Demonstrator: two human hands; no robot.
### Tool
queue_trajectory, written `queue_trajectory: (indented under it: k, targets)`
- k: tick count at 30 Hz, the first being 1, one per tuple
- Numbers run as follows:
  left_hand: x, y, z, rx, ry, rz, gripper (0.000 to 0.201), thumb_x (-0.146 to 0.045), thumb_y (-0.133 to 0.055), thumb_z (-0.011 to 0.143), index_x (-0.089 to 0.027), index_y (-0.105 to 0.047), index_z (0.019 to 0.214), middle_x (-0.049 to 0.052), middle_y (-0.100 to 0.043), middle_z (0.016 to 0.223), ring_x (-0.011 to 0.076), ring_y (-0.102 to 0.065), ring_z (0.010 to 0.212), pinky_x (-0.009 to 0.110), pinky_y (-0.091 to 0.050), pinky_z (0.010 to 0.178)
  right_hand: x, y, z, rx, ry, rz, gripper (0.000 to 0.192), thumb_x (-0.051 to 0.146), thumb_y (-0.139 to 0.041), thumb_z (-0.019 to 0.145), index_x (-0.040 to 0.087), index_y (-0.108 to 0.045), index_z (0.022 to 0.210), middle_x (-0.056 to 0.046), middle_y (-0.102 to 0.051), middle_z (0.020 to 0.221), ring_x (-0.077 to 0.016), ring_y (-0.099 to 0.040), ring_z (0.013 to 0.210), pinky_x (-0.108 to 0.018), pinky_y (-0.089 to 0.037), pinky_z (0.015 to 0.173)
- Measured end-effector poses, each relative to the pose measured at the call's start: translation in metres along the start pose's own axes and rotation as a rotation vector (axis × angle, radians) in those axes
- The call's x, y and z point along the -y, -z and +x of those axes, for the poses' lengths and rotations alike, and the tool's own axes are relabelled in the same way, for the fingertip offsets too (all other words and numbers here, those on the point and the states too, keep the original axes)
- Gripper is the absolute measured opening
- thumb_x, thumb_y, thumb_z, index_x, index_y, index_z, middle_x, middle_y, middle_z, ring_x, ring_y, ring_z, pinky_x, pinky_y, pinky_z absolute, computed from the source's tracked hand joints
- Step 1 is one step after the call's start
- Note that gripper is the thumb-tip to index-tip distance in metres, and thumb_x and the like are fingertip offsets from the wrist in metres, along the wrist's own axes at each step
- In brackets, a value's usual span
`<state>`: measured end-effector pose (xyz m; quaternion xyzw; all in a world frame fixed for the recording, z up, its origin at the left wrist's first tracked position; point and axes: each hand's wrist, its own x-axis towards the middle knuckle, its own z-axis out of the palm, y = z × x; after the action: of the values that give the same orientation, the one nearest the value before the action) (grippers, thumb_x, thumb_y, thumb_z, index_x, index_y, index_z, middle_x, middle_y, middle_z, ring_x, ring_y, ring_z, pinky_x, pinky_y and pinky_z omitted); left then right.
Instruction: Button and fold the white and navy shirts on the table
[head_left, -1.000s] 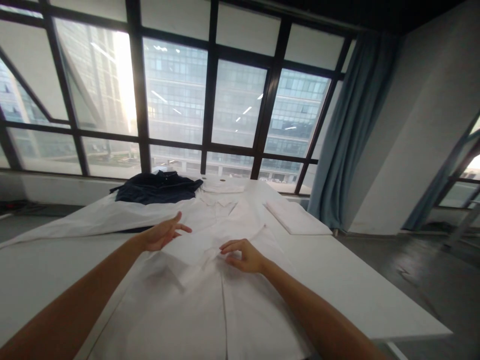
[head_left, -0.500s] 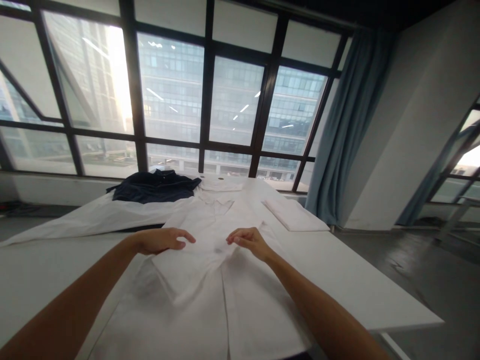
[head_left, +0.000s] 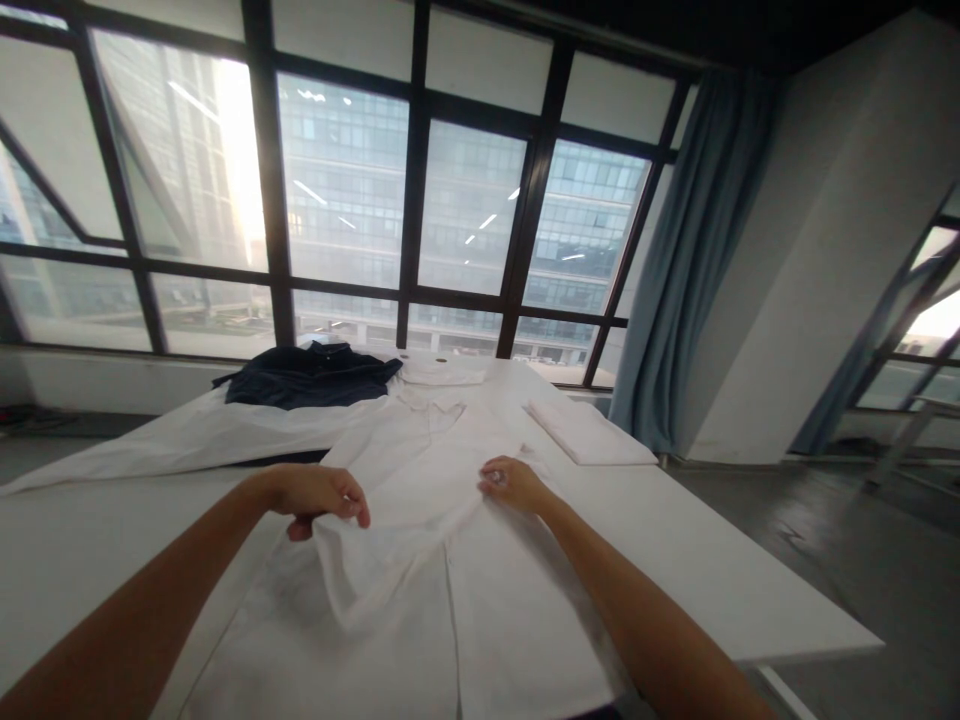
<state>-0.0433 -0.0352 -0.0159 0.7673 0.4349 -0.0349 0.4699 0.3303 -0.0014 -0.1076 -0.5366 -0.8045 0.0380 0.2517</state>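
Note:
A white collared shirt (head_left: 397, 620) lies spread along the white table, its collar at the far end and its lower part towards me. My left hand (head_left: 321, 495) is at the shirt's left side, fingers curled down and thumb tucked under, with a fold of cloth bunched between them. On the right, my right hand (head_left: 516, 485) pinches the shirt front between thumb and fingertips. Creases run slantwise across the cloth between both hands, and the front edge runs down the lower middle.
A dark navy shirt (head_left: 311, 375) lies at the far left of the table (head_left: 720, 570), by more white cloth (head_left: 225, 430). A folded white garment (head_left: 592, 432) rests on the right. Behind stand windows and a blue curtain (head_left: 686, 270).
My left hand has curled its fingers down onto the cloth and shifted slightly left. My right hand has moved a little right, drawing the cloth along.

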Motion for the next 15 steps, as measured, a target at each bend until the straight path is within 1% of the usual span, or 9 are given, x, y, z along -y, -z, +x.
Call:
queue_trajectory:
  k: [2,3,6,8,9,10,12,13,15]
  targets:
    - [0.007,0.003,0.005,0.055,0.053,0.130,0.043,-0.056,-0.061,0.071,-0.019,-0.071,0.092,0.000,-0.051,0.044,0.0158,-0.046,0.037,0.025,-0.035,0.039,-0.002,0.000,-0.001,0.006,-0.008,0.005,0.027,0.040,-0.063,0.079,0.021,-0.073,0.095,-0.007,-0.070,0.105,-0.0209,-0.065,0.095,-0.033,-0.048,0.087]
    - [0.009,0.004,0.009,-0.018,0.035,0.202,0.041,-0.056,-0.061,0.070,-0.019,-0.072,0.084,0.000,-0.051,0.043,0.0167,-0.048,0.040,0.027,-0.038,0.042,-0.002,0.000,-0.002,0.002,-0.011,0.005,0.027,0.041,-0.062,0.080,0.021,-0.073,0.094,-0.007,-0.070,0.104,-0.0206,-0.065,0.095,-0.032,-0.048,0.087]
    - [0.009,0.000,0.025,-0.440,-0.126,0.390,0.043,-0.058,-0.058,0.074,-0.019,-0.069,0.063,0.004,-0.059,0.052,0.0198,-0.057,0.056,0.031,-0.046,0.062,0.001,-0.001,0.001,-0.011,-0.040,-0.034,0.026,0.040,-0.058,0.084,0.021,-0.073,0.093,-0.007,-0.070,0.103,-0.0205,-0.064,0.095,-0.032,-0.048,0.087]
    - [0.003,-0.012,0.038,-0.626,-0.280,0.442,0.044,-0.057,-0.050,0.082,-0.020,-0.073,0.076,0.007,-0.070,0.076,0.0234,-0.063,0.079,0.034,-0.047,0.080,0.002,-0.001,0.007,-0.005,-0.077,-0.102,0.025,0.036,-0.056,0.085,0.020,-0.072,0.096,-0.008,-0.069,0.107,-0.0211,-0.063,0.099,-0.033,-0.047,0.089]
    - [0.000,-0.020,0.045,-0.646,-0.365,0.456,0.045,-0.056,-0.044,0.086,-0.022,-0.073,0.092,0.007,-0.072,0.096,0.0243,-0.062,0.094,0.035,-0.044,0.090,0.000,0.000,0.013,0.005,-0.097,-0.146,0.025,0.035,-0.055,0.086,0.021,-0.071,0.099,-0.009,-0.067,0.112,-0.0220,-0.062,0.103,-0.034,-0.045,0.091]
    - [-0.003,-0.029,0.052,-0.624,-0.448,0.480,0.047,-0.055,-0.040,0.089,-0.023,-0.068,0.110,0.007,-0.066,0.117,0.0247,-0.057,0.111,0.037,-0.039,0.100,-0.002,0.002,0.020,0.017,-0.116,-0.191,0.027,0.034,-0.055,0.086,0.021,-0.070,0.104,-0.009,-0.065,0.118,-0.0231,-0.060,0.108,-0.036,-0.044,0.095]
    - [-0.004,-0.046,0.065,-0.501,-0.538,0.548,0.056,-0.057,-0.034,0.092,-0.026,-0.048,0.137,0.005,-0.042,0.147,0.0245,-0.035,0.136,0.041,-0.023,0.113,-0.012,0.004,0.037,0.037,-0.148,-0.271,0.035,0.035,-0.052,0.088,0.020,-0.064,0.118,-0.011,-0.057,0.131,-0.0246,-0.052,0.120,-0.039,-0.037,0.102]
    - [-0.003,-0.053,0.070,-0.430,-0.551,0.583,0.060,-0.059,-0.032,0.092,-0.027,-0.038,0.144,0.005,-0.031,0.153,0.0247,-0.024,0.141,0.043,-0.017,0.115,-0.019,0.005,0.046,0.050,-0.163,-0.300,0.040,0.036,-0.049,0.090,0.019,-0.059,0.126,-0.012,-0.051,0.137,-0.0247,-0.047,0.126,-0.040,-0.033,0.106]
    - [0.001,-0.062,0.076,-0.323,-0.539,0.632,0.066,-0.062,-0.029,0.092,-0.028,-0.026,0.149,0.005,-0.019,0.156,0.0257,-0.013,0.144,0.047,-0.010,0.117,-0.036,0.004,0.062,0.108,-0.216,-0.328,0.050,0.039,-0.042,0.094,0.016,-0.046,0.138,-0.014,-0.038,0.147,-0.0243,-0.034,0.136,-0.042,-0.025,0.111]
